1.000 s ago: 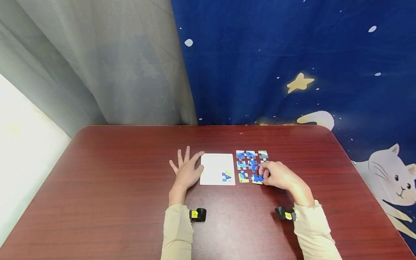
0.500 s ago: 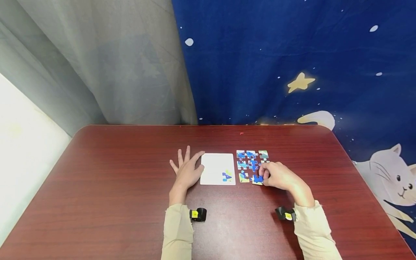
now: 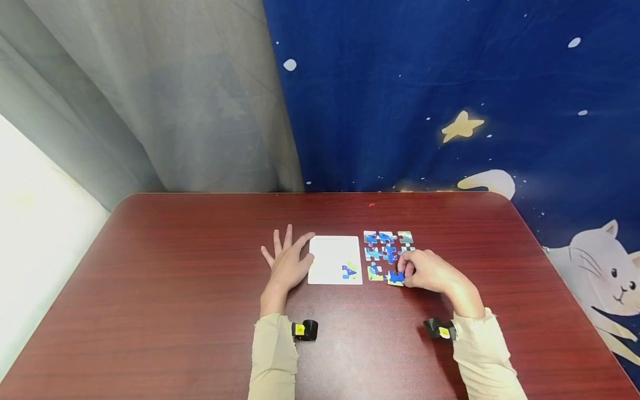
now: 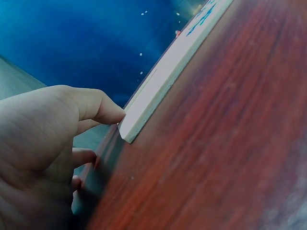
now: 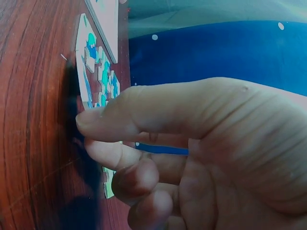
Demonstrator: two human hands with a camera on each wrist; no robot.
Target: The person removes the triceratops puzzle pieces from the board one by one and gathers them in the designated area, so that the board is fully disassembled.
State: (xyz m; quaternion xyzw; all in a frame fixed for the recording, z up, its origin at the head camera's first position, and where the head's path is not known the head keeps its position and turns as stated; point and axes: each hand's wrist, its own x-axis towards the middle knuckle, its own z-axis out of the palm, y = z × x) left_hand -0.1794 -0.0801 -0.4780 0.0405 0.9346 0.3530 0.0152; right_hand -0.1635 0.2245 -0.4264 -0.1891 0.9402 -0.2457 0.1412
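In the head view my right hand (image 3: 432,272) pinches a blue jigsaw piece (image 3: 395,278) with a yellowish lower edge between thumb and fingertips. The right wrist view shows this piece tipped on edge, partly hidden by the thumb. Several other jigsaw pieces (image 3: 389,254) lie in loose rows beside it, some partly covered by the hand. My left hand (image 3: 287,266) rests at the left side of a square white puzzle board (image 3: 327,258), fingers spread, thumb and index finger touching its edge (image 4: 139,112). One blue-and-yellow piece (image 3: 349,271) sits in the board's lower right corner.
The reddish-brown wooden table (image 3: 190,300) extends around both hands. Behind it hang a grey curtain (image 3: 200,100) and a blue curtain (image 3: 380,100) with stars and a cat. A small red speck (image 3: 371,205) lies near the table's far edge.
The pinched jigsaw piece has shifted slightly toward the person and tilted, parting a little from the pieces around it. The left hand and the board stay in place.
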